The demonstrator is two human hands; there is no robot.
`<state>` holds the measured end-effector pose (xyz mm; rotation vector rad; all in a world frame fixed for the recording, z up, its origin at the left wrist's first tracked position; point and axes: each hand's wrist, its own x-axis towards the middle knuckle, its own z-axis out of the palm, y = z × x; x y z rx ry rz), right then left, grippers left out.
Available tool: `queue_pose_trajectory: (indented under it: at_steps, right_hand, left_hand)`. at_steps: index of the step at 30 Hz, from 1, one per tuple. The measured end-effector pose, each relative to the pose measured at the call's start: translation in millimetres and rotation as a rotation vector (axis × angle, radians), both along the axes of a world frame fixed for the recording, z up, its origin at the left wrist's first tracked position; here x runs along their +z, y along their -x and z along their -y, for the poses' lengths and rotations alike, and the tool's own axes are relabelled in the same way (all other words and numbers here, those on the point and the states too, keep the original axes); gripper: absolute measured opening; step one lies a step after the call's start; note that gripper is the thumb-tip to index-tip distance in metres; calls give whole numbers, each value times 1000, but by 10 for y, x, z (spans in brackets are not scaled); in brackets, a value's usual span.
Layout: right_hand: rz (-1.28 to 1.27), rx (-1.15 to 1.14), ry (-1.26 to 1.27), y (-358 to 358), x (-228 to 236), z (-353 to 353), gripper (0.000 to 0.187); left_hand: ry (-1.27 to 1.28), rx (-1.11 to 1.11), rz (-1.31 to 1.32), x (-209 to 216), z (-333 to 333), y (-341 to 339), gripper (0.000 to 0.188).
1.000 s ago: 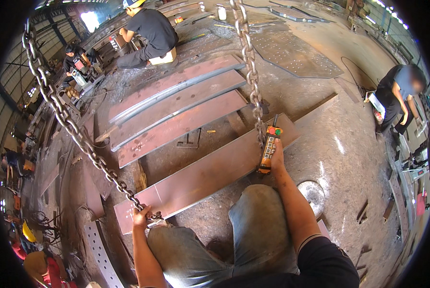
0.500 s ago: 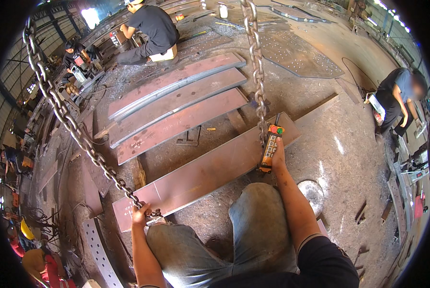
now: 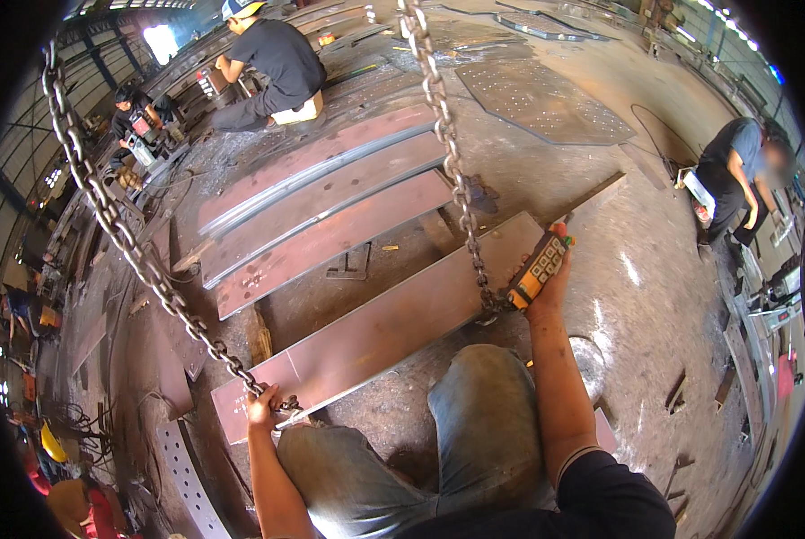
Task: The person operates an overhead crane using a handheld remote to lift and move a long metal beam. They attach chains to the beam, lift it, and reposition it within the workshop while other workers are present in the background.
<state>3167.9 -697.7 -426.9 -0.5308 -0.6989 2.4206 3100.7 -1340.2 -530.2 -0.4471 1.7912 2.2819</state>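
My left hand (image 3: 261, 406) is closed round the lower end of the left hanging chain (image 3: 136, 235), beside the near left end of a long reddish steel plate (image 3: 366, 332). My right hand (image 3: 549, 286) holds an orange and black crane remote control (image 3: 539, 269) with rows of buttons, tilted up to the right over the plate's right part. A second heavy chain (image 3: 452, 162) hangs down just left of the remote. Its lower end meets the plate's near edge, and the exact fastening there is too small to make out.
Several similar steel plates (image 3: 321, 235) lie side by side beyond. A hole-punched plate (image 3: 546, 103) lies further off. One person (image 3: 277, 67) sits at a machine at the back, and another person (image 3: 734, 175) bends over at the right. A round metal disc (image 3: 585, 364) lies near my right forearm.
My right hand has tilted the remote from nearly upright to leaning right. The right chain has swung left at its top and its lower end shows more. My left hand stays on its chain.
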Motion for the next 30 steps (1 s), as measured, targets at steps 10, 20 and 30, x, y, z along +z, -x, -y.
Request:
queue_pose_trajectory:
  at_steps: [10, 20, 30]
  right_hand:
    - [-118, 135, -669, 25, 1070, 1061, 68]
    - [-195, 485, -123, 197, 1155, 1710, 54]
    - [-87, 703, -180, 108, 721, 2075, 53]
  left_hand:
    - [50, 28, -39, -101, -28, 145, 27]
    - [83, 31, -96, 71, -107, 90, 33]
    - [68, 23, -123, 188, -105, 60, 31]
